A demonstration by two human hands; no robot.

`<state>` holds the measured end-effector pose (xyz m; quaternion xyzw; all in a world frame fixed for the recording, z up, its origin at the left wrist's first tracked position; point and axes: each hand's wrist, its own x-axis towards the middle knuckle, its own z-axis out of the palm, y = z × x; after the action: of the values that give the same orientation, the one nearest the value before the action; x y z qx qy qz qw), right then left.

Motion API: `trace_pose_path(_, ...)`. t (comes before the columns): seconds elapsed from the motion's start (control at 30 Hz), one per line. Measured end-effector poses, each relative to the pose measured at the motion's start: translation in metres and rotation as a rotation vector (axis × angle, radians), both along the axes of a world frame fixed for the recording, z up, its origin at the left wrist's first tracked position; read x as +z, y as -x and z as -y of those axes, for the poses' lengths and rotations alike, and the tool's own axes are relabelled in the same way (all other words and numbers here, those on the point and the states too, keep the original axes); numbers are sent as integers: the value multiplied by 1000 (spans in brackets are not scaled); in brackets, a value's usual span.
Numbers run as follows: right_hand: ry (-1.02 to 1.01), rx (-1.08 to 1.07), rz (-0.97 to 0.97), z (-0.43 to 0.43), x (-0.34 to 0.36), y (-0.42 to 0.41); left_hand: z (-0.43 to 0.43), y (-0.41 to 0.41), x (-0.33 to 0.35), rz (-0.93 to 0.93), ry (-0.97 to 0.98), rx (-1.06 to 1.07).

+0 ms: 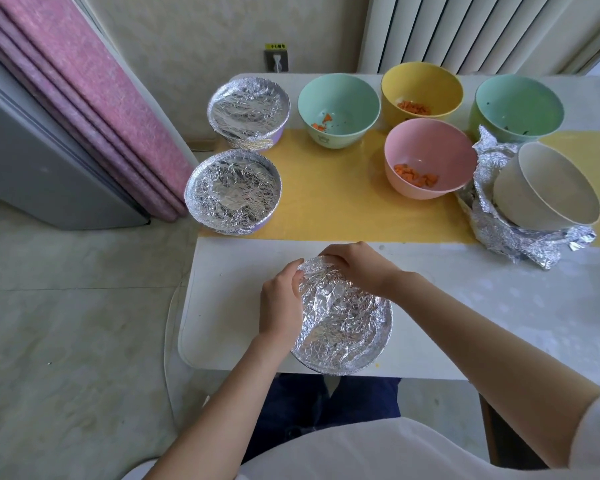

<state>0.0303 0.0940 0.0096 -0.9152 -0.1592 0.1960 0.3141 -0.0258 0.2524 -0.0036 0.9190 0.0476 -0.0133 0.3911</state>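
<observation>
A bowl covered with crinkled aluminium foil (343, 323) stands near the front edge of the white table (229, 299). My left hand (281, 299) grips the foil along the bowl's left rim. My right hand (354, 265) curls over the far rim and presses the foil down there. The bowl's own colour is hidden under the foil.
Two more foil-covered bowls (232, 192) (248, 110) stand at the table's left on a yellow mat (326, 202). Behind are a green bowl (338, 109), a yellow bowl (421, 90) and a pink bowl (430, 157) holding carrot bits, another green bowl (518, 107), and a white bowl (551, 187) tilted on loose foil (520, 244).
</observation>
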Motion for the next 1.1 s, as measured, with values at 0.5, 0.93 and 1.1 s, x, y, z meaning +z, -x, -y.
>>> trace_pose_path(0.5, 123, 11, 86, -7, -4, 11, 0, 8, -3, -60, -1, 87)
trace_pose_path(0.93, 14, -151, 31, 9, -3, 16, 5, 18, -5, -62, 84, 174)
trace_pose_path(1.1, -36, -183, 76, 15, -7, 18, 13, 23, 2, -116, 146, 101)
